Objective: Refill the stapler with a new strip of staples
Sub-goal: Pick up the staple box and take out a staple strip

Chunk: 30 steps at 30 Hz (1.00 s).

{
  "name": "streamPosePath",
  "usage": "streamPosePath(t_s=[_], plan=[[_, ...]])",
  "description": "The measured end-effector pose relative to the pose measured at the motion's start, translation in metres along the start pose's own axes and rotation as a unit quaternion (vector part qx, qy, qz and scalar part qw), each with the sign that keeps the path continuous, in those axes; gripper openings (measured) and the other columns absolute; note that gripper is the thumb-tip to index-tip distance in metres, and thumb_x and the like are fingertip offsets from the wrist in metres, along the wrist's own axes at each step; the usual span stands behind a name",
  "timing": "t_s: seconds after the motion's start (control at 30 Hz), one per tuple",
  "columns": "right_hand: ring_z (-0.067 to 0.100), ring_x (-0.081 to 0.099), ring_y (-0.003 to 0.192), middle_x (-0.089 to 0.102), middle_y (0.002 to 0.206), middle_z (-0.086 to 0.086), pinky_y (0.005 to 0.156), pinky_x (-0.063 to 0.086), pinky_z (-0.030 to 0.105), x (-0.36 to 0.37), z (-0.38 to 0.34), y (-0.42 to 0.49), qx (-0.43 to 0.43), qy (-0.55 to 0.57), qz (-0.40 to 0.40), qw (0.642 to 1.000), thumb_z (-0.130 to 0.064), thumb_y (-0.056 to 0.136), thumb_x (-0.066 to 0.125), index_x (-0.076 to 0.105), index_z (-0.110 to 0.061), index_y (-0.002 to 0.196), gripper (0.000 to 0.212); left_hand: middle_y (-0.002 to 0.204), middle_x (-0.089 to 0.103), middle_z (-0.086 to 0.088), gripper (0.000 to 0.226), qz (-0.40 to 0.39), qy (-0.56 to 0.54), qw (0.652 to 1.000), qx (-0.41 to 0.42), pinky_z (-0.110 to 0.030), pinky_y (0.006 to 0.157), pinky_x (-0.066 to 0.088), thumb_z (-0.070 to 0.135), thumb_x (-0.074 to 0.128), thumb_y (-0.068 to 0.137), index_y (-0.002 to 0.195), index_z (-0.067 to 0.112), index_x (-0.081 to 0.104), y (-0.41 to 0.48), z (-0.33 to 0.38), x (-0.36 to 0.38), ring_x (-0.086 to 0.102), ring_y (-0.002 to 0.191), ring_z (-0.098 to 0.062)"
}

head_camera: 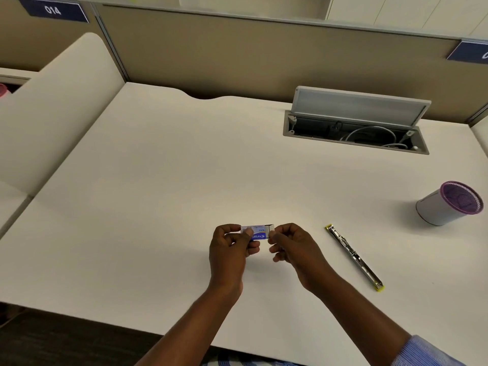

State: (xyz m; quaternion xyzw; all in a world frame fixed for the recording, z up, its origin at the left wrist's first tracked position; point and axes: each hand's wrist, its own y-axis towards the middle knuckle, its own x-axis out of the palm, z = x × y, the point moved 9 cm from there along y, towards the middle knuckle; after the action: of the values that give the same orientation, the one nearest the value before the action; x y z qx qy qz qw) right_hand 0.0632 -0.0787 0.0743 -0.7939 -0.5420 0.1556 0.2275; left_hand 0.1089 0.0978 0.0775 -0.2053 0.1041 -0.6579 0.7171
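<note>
Both hands (229, 249) (293, 249) pinch staple box (257, 233) ends.

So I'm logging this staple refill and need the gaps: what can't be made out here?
- Staple box, head view: contents hidden by its walls and both hands; left hand, right hand.
- Stapler: too small to tell whether staples are loaded.
- Pen cup: mesh interior unclear.

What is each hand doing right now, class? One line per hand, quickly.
Left hand: closed on the left end of the staple box.
Right hand: fingertips pinched at the box's open right end; whether it grips the flap or a strip cannot be told.
</note>
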Motion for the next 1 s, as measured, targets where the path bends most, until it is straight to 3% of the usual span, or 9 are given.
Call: streamPosePath(t_s=[0.33, 0.4, 0.5, 0.63, 0.83, 0.9, 1.0], plan=[[0.004, 0.063, 0.058, 0.074, 0.076, 0.000, 0.053, 0.052, 0.022, -0.002, -0.013, 0.000, -0.036, -0.136, 0.022, 0.990, -0.022, 0.089, 0.073, 0.069, -0.013, 0.082, 0.012, 0.085, 0.078, -0.011, 0.018, -0.004, 0.013, 1.000, 0.016, -0.020, 0.059, 0.059, 0.010, 0.072, 0.092, 0.104, 0.012, 0.060, 0.002, -0.001, -0.001, 0.077, 0.067, -0.024], [0.006, 0.064, 0.060, 0.074, 0.074, -0.001, 0.056, 0.055, 0.026, -0.004, -0.020, -0.001, -0.065, -0.198, 0.047, 0.977, -0.026, 0.089, 0.072, 0.069, -0.015, 0.079, 0.015, 0.084, 0.078, -0.010, 0.017, -0.005, 0.017, 1.000, 0.016, -0.019, 0.058, 0.058, 0.011, 0.073, 0.092, 0.103, 0.013, 0.060, 0.002, -0.002, -0.001, 0.077, 0.066, -0.023], [0.023, 0.069, 0.075, 0.073, 0.075, 0.004, 0.070, 0.058, 0.040, 0.000, -0.029, -0.004, -0.109, -0.269, 0.074, 0.954, -0.026, 0.091, 0.069, 0.069, -0.016, 0.078, 0.017, 0.083, 0.078, -0.008, 0.017, 0.003, 0.021, 1.000, 0.014, -0.017, 0.057, 0.057, 0.012, 0.073, 0.091, 0.103, 0.014, 0.060, 0.003, -0.005, -0.001, 0.077, 0.066, -0.022], [0.022, 0.067, 0.072, 0.070, 0.072, -0.001, 0.070, 0.057, 0.038, 0.006, -0.037, -0.007, -0.153, -0.314, 0.082, 0.933, -0.020, 0.093, 0.065, 0.068, -0.017, 0.079, 0.015, 0.080, 0.078, -0.005, 0.016, 0.012, 0.027, 1.000, 0.010, -0.018, 0.057, 0.058, 0.012, 0.072, 0.093, 0.103, 0.015, 0.060, 0.007, -0.010, 0.002, 0.077, 0.065, -0.021], [0.025, 0.069, 0.081, 0.073, 0.079, 0.001, 0.077, 0.058, 0.046, 0.005, -0.030, 0.001, -0.133, -0.296, 0.056, 0.944, -0.020, 0.094, 0.064, 0.070, -0.016, 0.084, 0.013, 0.078, 0.078, 0.000, 0.016, 0.014, 0.024, 1.000, 0.011, -0.026, 0.063, 0.062, 0.010, 0.073, 0.091, 0.101, 0.015, 0.061, 0.017, -0.016, 0.004, 0.077, 0.064, -0.020], [0.023, 0.070, 0.078, 0.074, 0.080, 0.000, 0.075, 0.060, 0.043, 0.002, -0.026, 0.004, -0.120, -0.277, 0.051, 0.952, -0.022, 0.094, 0.064, 0.071, -0.019, 0.084, 0.013, 0.079, 0.078, 0.000, 0.016, 0.014, 0.031, 0.999, 0.011, -0.026, 0.063, 0.062, 0.011, 0.074, 0.091, 0.100, 0.015, 0.060, 0.025, -0.016, 0.005, 0.077, 0.064, -0.020], [0.018, 0.071, 0.072, 0.075, 0.079, 0.000, 0.063, 0.060, 0.028, -0.006, -0.014, 0.005, -0.084, -0.206, 0.057, 0.973, -0.021, 0.091, 0.064, 0.072, -0.023, 0.083, 0.012, 0.078, 0.076, -0.004, 0.017, 0.029, 0.048, 0.998, 0.018, -0.029, 0.064, 0.062, 0.011, 0.074, 0.091, 0.096, 0.017, 0.058, 0.050, -0.009, 0.003, 0.075, 0.059, -0.019]])
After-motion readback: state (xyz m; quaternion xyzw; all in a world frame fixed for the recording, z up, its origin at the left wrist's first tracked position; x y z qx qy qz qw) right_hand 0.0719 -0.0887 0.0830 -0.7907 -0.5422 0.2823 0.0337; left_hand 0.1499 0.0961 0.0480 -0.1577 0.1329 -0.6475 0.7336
